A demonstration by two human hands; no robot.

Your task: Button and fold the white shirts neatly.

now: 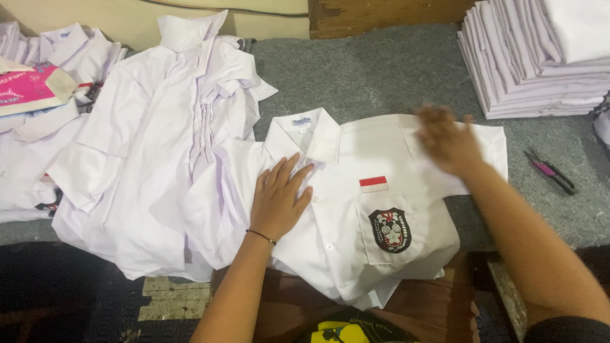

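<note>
The left hand [278, 198] lies flat and open on the white cotton school shirt [356, 254], below its collar. The right hand [448, 141], blurred but open, presses the shirt's sleeve

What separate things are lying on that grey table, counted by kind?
Flat white shirt under both hands: 1
Heaps of loose white shirts: 1
Stacks of folded white shirts: 1
Pink-handled snips: 1
Pink packet: 1
Total: 5

Left hand [279, 197] flat, fingers spread; right hand [448, 141] blurred, palm down.
</note>
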